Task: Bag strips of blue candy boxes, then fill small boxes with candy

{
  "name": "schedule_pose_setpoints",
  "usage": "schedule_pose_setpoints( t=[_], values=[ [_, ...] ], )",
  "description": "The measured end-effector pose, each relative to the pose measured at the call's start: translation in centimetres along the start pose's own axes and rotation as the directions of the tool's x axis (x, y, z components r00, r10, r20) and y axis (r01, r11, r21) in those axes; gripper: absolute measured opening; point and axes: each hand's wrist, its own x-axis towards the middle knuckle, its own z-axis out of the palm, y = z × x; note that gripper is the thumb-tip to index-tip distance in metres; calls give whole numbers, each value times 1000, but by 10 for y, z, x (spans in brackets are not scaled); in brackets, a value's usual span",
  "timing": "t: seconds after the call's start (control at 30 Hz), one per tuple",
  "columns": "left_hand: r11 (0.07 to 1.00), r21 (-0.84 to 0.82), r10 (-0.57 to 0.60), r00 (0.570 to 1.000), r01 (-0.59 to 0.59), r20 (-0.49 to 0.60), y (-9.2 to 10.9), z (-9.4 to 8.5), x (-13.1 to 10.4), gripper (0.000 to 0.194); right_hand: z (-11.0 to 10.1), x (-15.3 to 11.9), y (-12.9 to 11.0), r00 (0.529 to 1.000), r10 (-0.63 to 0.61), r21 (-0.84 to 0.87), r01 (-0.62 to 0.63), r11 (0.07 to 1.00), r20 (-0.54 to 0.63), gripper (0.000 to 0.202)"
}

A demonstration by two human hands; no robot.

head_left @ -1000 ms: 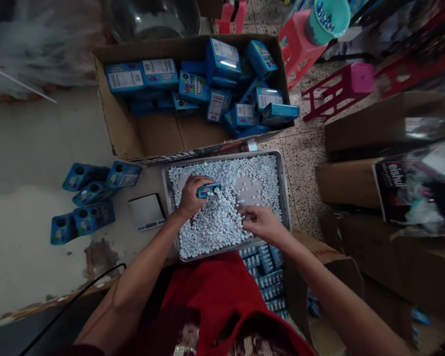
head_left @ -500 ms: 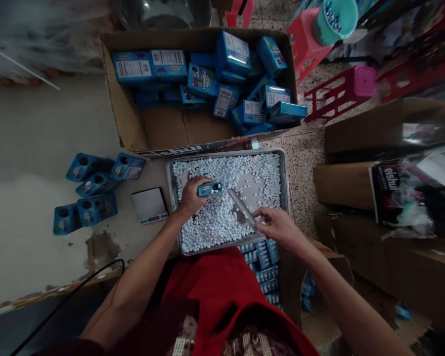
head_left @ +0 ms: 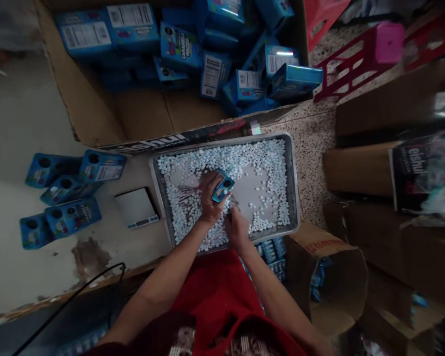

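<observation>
A person's left hand (head_left: pixel 211 198) grips a small blue box (head_left: pixel 222 188) over the middle of a metal tray (head_left: pixel 295 183), its top, with a round dark hole, tilted up toward the camera. The right hand (head_left: pixel 238 228) is just below and to the right, curled closed around a grey scoop (head_left: pixel 234 200) that is blurred and mostly hidden. Small white and pale blue candies (head_left: pixel 222 157) are spread over the tray, thick along the far edge and around the sides; a bare patch shows right of centre, with a few strays on it. Left of the tray, a flat scale (head_left: pixel 135 207) sits on the table (head_left: pixel 7 277), and further left stand five blue boxes (head_left: pixel 74 217), close together, their holes facing up. Just beyond the tray, an open carton (head_left: pixel 65 99) holds many larger blue packs (head_left: pixel 180 47), jumbled at the right. A pink stool (head_left: pixel 389 42) is at the upper right.
</observation>
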Motion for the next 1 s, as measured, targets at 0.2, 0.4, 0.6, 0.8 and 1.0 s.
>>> schedule_pose_setpoints(
  t=[0.2, 0.4, 0.6, 0.8, 1.0],
  values=[
    [985, -121, -115, 992, 120, 41, 13, -24, 33, 39, -27, -11, 10, 995, -77, 580, 28, 814, 59, 32],
    [997, -16, -65, 980, 70, 188, 17, -79, 56, 40, -101, -43, 2, 975, -177, 620, 59, 782, 132, 32],
    [993, 41, 85, 925, -107, 369, 31, -97, 66, 42, -163, -28, -26, 936, -285, 434, 173, 884, 208, 32],
    [969, 113, 142, 870, -220, 473, 34, -111, 70, 44, -211, -11, -56, 909, -244, 277, 152, 949, 337, 24],
    [971, 151, 73, 830, -186, 553, 30, -119, 70, 44, -232, -9, -89, 873, -246, 149, 201, 968, 421, 19]
  ],
)
